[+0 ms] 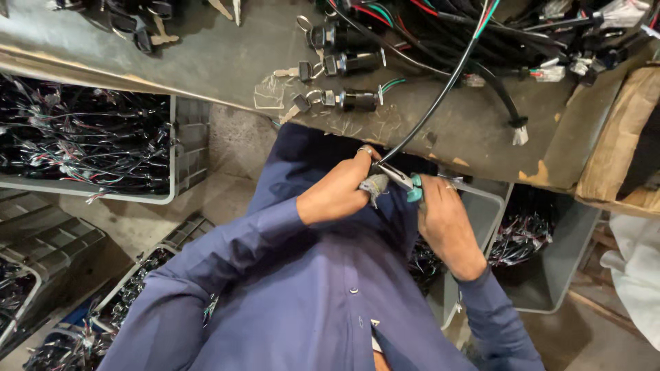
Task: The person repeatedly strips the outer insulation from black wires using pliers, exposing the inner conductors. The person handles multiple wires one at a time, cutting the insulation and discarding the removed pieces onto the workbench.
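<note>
Black cable (440,96) ran down from the harness pile (481,27) on the workbench (206,62) to the two hands, over the bench's near edge and above the person's lap. Left hand (337,192) was curled closed around the cable end, fingers also pinching a small grey frayed wad (375,185), a ring on one finger. Right hand (447,223) was closed on the teal handles of a pair of pliers (402,180); the metal nose met the cable end right at the left thumb. Whether the nose actually bit the cable, could not tell. Both sleeves and shirt (309,295) were dark blue.

On the bench just beyond the hands lay three black ignition switches (350,81) with keys (302,72) on rings, in a rough column, wire tails to the right. White connectors (550,69) sat among the black harnesses at the far right. Scuffed bench top, chipped at the edge. Cardboard box (619,137) at the right edge. Grey crate (103,137) full of thin wires was below left of the bench, more crates (41,275) lower left, another grey bin (543,261) with wires under the right side.
</note>
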